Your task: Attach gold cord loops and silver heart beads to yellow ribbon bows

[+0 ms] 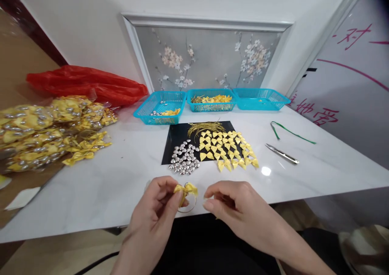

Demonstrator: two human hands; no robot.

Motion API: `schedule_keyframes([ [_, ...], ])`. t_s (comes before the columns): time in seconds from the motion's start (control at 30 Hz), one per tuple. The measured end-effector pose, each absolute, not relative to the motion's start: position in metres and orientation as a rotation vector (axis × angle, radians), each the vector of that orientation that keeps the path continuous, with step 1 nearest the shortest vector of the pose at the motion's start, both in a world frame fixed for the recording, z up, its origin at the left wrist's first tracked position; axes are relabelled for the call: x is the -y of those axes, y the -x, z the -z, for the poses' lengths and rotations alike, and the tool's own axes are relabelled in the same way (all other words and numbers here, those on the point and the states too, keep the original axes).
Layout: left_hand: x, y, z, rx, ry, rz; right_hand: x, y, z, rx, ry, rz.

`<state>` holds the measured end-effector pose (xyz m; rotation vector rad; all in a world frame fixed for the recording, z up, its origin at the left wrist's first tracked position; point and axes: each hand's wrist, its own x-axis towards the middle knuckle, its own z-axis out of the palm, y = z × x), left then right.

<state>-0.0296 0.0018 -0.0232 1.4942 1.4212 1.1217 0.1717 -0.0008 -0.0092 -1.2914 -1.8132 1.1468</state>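
Observation:
My left hand (159,210) pinches a yellow ribbon bow (190,189) between thumb and fingers, above the table's front edge. A thin gold wire loop (194,204) hangs from the bow in an open ring. To its right, a short gap away, is my right hand (234,206), its thumb and forefinger tips brought close together; whether something fine lies between them cannot be made out. Just beyond the hands, silver heart-shaped beads (184,159) lie in a heap beside rows of yellow bows (226,145). Gold wire ties (206,128) are bunched behind them on a black mat (170,145).
Blue baskets stand along the wall: the left basket (142,114) and middle basket (194,107) hold bows and small parts; a right basket (261,104) stands alongside. Bagged bows (33,141) and a red bag (91,84) fill the left. A cutter (282,153) and green ribbon (293,134) lie right.

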Motion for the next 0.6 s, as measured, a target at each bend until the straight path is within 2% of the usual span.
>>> schedule_keyframes([
  [0.13, 0.004, 0.029, 0.019, -1.450, -1.461, -1.180, 0.005, -0.172, 0.009, 1.828, 1.230, -1.186],
  [0.3, 0.007, 0.031, 0.010, -1.414, -1.876, -1.026, 0.005, -0.168, 0.010, 1.616, 1.160, -1.254],
  [0.47, 0.004, 0.030, 0.003, -1.303, -2.041, -1.034, 0.003, -0.167, 0.010, 1.458, 1.148, -1.310],
  [0.6, 0.007, 0.038, 0.008, -1.331, -1.998, -0.962, 0.011, -0.163, 0.009, 1.545, 1.105, -1.167],
])
